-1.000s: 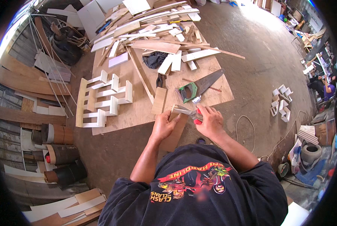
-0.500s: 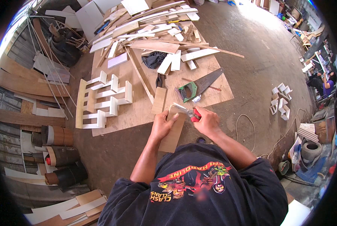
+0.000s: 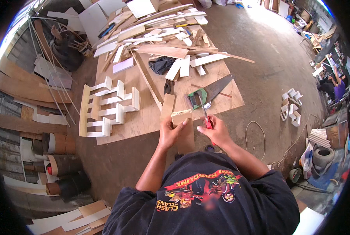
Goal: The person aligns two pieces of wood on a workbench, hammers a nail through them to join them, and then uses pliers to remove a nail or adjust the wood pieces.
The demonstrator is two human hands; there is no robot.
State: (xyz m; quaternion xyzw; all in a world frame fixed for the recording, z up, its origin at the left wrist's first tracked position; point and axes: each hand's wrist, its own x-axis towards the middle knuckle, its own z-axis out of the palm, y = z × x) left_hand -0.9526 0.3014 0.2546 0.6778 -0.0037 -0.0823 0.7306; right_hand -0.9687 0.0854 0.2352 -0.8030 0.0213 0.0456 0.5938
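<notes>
I see the left hand (image 3: 169,134) pinching a board (image 3: 186,138) and, at its three o'clock, the right hand (image 3: 218,132) gripping seemingly red-handled pliers (image 3: 209,122).

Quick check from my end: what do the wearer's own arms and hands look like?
The left hand and right hand are bare, without gloves. No watch or bracelet shows on the bare forearms. The dark T-shirt has short, plain-looking sleeves.

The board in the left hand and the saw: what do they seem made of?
The board: probably wood or plywood, unpainted; plain tan face, rough pale end. The saw: dull grey blade, likely metal; solid green handle, perhaps plastic.
</notes>
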